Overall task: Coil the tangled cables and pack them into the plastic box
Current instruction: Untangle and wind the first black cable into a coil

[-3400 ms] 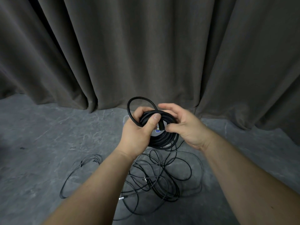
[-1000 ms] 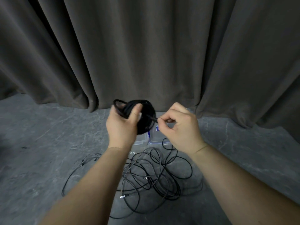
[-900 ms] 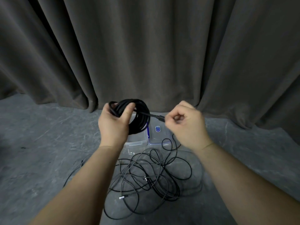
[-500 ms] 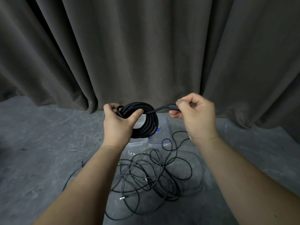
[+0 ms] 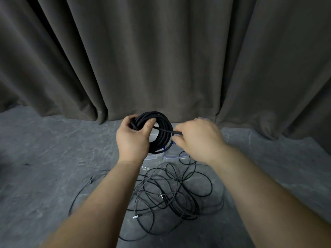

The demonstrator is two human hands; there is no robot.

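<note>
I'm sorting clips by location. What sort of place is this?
Probably a staged indoor recording space: pleated dark grey-brown curtain as backdrop, grey stone-look floor, loose thin black cables beside clear plastic box.

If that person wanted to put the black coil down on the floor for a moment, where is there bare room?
Bare grey floor lies left of the tangled cables, out to the curtain; another bare patch lies right of the right hand. The middle is crowded: the tangle, and the plastic box beyond it, under the coil in the left hand.
</note>
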